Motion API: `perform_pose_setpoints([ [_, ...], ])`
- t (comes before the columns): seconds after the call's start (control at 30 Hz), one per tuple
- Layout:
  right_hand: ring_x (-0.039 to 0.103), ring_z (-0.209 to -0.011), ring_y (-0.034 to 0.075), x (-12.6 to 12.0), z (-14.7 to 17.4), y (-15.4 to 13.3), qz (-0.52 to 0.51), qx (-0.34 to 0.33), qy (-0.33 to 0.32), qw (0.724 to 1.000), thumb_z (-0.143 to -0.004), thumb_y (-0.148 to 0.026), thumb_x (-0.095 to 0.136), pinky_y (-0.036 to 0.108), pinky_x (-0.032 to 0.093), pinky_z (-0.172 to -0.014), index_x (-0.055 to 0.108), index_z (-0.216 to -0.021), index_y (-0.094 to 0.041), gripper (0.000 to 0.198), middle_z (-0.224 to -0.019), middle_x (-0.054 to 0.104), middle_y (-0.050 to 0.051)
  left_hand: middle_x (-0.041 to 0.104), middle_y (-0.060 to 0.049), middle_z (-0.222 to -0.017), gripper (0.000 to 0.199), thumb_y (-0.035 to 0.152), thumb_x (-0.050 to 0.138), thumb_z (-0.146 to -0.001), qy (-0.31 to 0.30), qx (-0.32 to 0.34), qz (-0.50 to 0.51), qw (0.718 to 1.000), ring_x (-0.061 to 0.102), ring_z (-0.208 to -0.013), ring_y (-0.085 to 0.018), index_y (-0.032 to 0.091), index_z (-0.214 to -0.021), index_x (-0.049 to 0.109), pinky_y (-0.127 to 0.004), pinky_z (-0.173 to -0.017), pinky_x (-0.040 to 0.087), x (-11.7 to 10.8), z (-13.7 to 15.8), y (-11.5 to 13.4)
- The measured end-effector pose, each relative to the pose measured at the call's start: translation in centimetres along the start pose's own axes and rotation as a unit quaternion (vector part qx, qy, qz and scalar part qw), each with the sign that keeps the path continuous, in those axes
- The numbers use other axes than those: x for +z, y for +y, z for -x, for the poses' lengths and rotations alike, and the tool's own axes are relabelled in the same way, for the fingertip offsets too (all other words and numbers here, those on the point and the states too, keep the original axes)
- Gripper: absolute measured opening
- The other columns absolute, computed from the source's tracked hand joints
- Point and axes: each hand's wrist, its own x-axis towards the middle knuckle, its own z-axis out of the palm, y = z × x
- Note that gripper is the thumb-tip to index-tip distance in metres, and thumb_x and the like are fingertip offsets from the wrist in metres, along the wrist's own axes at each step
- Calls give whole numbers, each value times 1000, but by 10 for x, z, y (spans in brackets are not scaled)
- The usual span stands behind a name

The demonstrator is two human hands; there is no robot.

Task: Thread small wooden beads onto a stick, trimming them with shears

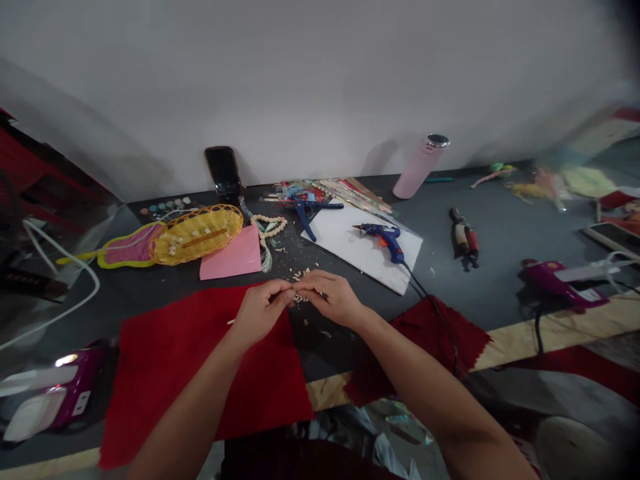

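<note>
My left hand [260,310] and my right hand [330,297] meet above the dark table [490,287], fingertips pinched together on small pale beads [299,298]. What exactly sits between the fingers is too small to tell apart. More loose pale beads [300,275] lie scattered just behind the hands. A red felt sheet [200,373] lies under my left forearm. A string of cream beads [269,225] rests further back.
A yellow wicker basket [197,233], pink paper [231,257], blue glue gun [383,237] on a white sheet [350,250], blue pliers [305,213], phone [223,173], pink bottle [420,167], purple glue guns [555,280] [55,393], second red cloth [425,333].
</note>
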Motion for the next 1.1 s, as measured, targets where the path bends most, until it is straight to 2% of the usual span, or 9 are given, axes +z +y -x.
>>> perform_pose_setpoints([
  [0.2,61,-85,13,0,0,0,5,11,1,1000,-86,-20,51,28,51,-78,63,-97,-20,16,-87,66,5,66,-1,-77,18,28,49,-82,-14,-22,30,999,60,-74,-14,17,-86,62,-23,-68,43,-1,0,-4],
  [0.87,60,-85,13,1,-1,0,-4,22,-25,999,-87,-19,49,27,50,-78,62,-98,-20,17,-87,66,4,66,-1,-72,19,30,50,-79,-1,-55,50,997,55,-63,-11,17,-79,64,-21,-58,40,-1,-1,0],
  [1.1,60,-85,14,0,-1,-1,-5,25,-29,999,-87,-20,48,28,50,-79,62,-98,-20,17,-87,65,5,65,-2,-73,19,30,49,-80,-7,-54,53,997,55,-64,-11,16,-78,63,-21,-60,41,-1,0,0],
])
